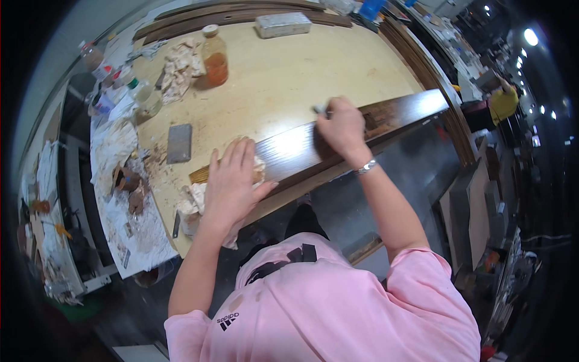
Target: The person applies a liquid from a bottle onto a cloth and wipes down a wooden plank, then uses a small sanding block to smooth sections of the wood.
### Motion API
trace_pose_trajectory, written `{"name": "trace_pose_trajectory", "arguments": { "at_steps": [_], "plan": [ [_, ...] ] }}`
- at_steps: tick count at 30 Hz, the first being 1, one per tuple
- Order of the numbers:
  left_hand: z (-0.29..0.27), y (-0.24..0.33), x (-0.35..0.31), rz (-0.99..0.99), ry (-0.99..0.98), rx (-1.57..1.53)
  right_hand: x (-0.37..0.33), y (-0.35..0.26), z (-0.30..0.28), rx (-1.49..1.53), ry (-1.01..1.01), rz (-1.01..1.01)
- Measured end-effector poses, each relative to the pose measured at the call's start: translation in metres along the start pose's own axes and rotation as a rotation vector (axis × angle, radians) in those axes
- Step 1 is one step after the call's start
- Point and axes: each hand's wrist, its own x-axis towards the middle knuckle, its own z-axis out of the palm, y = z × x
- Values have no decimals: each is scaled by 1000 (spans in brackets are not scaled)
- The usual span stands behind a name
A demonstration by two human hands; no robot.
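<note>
A long dark brown wooden board with a glossy top lies slantwise along the near edge of the table. My left hand rests flat on its left end, fingers stretched out over a stained cloth that is partly hidden beneath. Farther right, my right hand is closed and held over the board. A small dark object sticks out between its thumb and fingers; its kind cannot be made out. Beside this hand, a patch of the board looks reddish brown and rough.
On the pale table stand a grey block, a jar of orange liquid, a crumpled cloth and a silvery block. Bottles line the left. Dark wood strips lie along the far edge. Another person is far right.
</note>
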Motion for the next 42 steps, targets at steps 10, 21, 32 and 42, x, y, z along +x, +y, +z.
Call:
{"name": "trace_pose_trajectory", "arguments": {
  "at_steps": [10, 21, 32, 42],
  "plan": [
    [-7, 10, 8, -195, -45, -42, 33, 92, -20, -6, -100, 55],
    [7, 7, 9, -366, 21, 59, 140, 370, -97, -136, 87, 258],
    [15, -3, 4, -468, 12, 60, 217, 558, -155, -462, 56, 365],
    [17, -12, -8, -503, -8, 84, 207, 569, -159, 2, 35, 365]
  ]
}}
